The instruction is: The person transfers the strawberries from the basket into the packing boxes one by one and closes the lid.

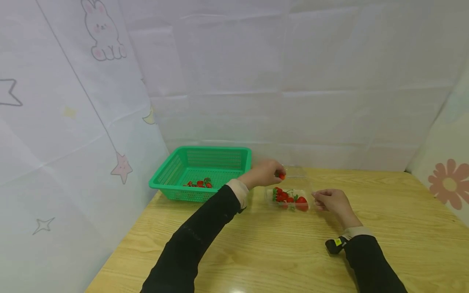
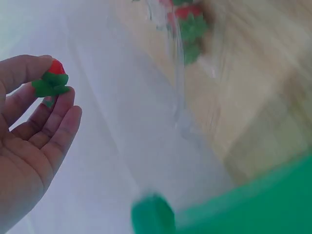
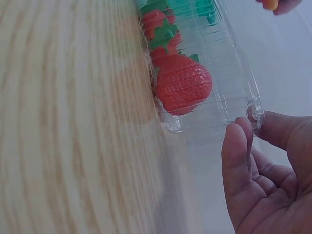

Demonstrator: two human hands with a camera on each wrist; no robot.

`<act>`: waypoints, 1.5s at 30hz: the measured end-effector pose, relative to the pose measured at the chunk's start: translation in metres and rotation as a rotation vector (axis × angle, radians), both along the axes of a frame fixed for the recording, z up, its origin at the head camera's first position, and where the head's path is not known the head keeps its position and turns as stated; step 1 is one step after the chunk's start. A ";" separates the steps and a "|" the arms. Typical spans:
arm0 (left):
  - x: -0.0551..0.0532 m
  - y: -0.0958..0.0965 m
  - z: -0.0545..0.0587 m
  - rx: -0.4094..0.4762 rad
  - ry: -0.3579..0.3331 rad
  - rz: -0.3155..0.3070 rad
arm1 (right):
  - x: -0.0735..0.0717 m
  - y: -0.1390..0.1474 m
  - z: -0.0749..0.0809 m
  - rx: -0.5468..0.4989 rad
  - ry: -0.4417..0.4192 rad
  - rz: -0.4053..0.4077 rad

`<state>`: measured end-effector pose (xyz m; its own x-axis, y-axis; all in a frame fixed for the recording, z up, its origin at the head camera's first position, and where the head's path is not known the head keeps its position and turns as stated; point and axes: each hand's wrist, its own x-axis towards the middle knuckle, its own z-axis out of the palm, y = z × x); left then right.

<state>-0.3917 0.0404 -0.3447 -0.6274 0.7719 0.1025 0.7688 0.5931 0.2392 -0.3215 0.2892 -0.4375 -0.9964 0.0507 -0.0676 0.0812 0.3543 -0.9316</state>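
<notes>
My left hand [image 1: 264, 173] pinches a small red strawberry [image 2: 57, 67] with green leaves between thumb and fingers. It is raised above the far left part of a clear plastic box [image 3: 222, 100]. Inside that box lie several strawberries, the largest one [image 3: 184, 84] at the right end. My right hand [image 1: 332, 202] pinches the rim at the box's right corner, thumb on one side and fingers on the other. The box's transparent lid [image 1: 294, 171] stands folded back behind it.
To the left stands a green slotted basket [image 1: 183, 194] with a few small strawberries [image 1: 200, 184] in it. The wooden table [image 1: 256, 252] ends at a white cloth backdrop [image 1: 234, 73] at the back and left. A printed cloth also borders the right side.
</notes>
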 end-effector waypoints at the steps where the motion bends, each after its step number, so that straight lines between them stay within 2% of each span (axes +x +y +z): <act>1: 0.000 0.005 -0.003 -0.008 -0.001 -0.002 | 0.000 0.000 0.000 -0.002 -0.005 -0.007; 7: -0.005 0.029 -0.025 -0.038 -0.048 0.027 | -0.001 -0.001 -0.001 0.004 -0.019 -0.014; 11: -0.009 0.040 -0.043 -0.074 -0.028 0.071 | -0.002 -0.002 -0.001 0.002 -0.018 -0.014; 15: -0.011 0.049 -0.054 -0.106 -0.025 0.106 | -0.001 -0.003 -0.001 0.003 -0.013 -0.013; 21: -0.015 0.060 -0.068 -0.152 -0.003 0.098 | -0.001 -0.002 -0.001 -0.007 -0.002 -0.013; 27: -0.018 0.066 -0.078 -0.151 -0.018 0.087 | -0.003 -0.001 -0.004 -0.001 -0.003 -0.015; 33: -0.019 0.072 -0.089 -0.168 0.006 0.111 | -0.004 0.000 -0.004 0.002 -0.005 -0.017; 40: -0.020 0.075 -0.093 -0.212 0.023 0.120 | -0.003 0.001 -0.003 0.000 -0.005 -0.011; 45: -0.021 0.075 -0.095 -0.222 -0.025 0.116 | -0.002 0.001 -0.003 0.001 -0.006 -0.007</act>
<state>-0.4124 0.1156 -0.4395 -0.7134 0.6964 -0.0782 0.6880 0.7172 0.1109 -0.3230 0.2903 -0.4407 -0.9957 0.0574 -0.0733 0.0889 0.3546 -0.9308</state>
